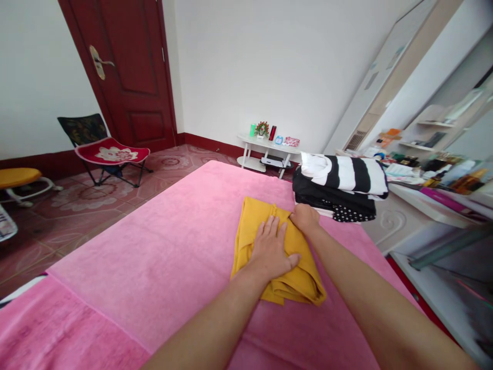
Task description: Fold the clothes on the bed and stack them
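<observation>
A folded yellow garment (304, 259) lies on the pink bed cover (165, 241); its exact kind does not show. My left hand (271, 249) rests flat on top of it, fingers stretched out and thumb apart. At the garment's far right edge, my right hand (306, 218) is closed, pinching the cloth there. Just beyond the right hand sits a stack of folded clothes (339, 185), with a black-and-white striped piece on top and black and polka-dotted ones below.
To the right, a dressing table (435, 200) holds bottles and small items. Against the far wall stands a low white table (250, 146) with a potted plant (262, 129). A red folding chair (115, 153), a yellow stool (19, 177) and a dark red door (127, 72) are on the left.
</observation>
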### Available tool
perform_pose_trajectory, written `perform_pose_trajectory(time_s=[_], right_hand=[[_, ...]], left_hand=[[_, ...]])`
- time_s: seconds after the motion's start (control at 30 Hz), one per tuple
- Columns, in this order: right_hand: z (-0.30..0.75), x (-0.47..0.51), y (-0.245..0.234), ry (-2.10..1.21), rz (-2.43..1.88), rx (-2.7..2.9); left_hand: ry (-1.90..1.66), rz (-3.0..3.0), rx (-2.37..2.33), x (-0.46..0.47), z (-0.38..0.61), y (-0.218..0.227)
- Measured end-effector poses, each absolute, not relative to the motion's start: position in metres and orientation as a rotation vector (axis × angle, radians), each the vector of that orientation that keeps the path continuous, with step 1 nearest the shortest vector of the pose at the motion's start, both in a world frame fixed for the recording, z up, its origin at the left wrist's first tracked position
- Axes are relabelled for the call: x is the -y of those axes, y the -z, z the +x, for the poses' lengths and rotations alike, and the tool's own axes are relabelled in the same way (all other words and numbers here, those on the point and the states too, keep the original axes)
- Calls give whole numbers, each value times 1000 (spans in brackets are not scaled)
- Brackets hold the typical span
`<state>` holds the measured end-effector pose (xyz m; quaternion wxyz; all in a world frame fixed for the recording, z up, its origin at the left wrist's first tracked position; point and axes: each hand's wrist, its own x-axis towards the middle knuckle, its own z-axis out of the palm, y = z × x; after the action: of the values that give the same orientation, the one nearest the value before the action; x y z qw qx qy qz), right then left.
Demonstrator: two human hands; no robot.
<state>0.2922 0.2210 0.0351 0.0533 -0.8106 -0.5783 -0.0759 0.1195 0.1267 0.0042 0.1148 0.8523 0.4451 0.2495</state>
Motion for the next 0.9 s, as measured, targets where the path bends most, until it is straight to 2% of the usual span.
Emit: perform_pose_trajectory(time_s=[0.3, 0.43, 0.53, 0.67, 0.9], right_hand=[[308, -199, -47, 142, -2446, 1521], [282, -178, -30, 177, -1895, 1708], [278, -158, 0, -121, -1629, 1911], [289, -139, 30, -397, -1851, 1853], [284, -117, 25, -398, -2020, 1717]], left_hand=[[-758, 2512, -1296, -128, 120, -2], [-782, 2519, -1288, -127, 120, -2], [-798, 2524, -1280, -126, 120, -2], [-806, 2549, -1250, -123, 118, -3], [-691, 2600, -1204, -113, 112, -2]])
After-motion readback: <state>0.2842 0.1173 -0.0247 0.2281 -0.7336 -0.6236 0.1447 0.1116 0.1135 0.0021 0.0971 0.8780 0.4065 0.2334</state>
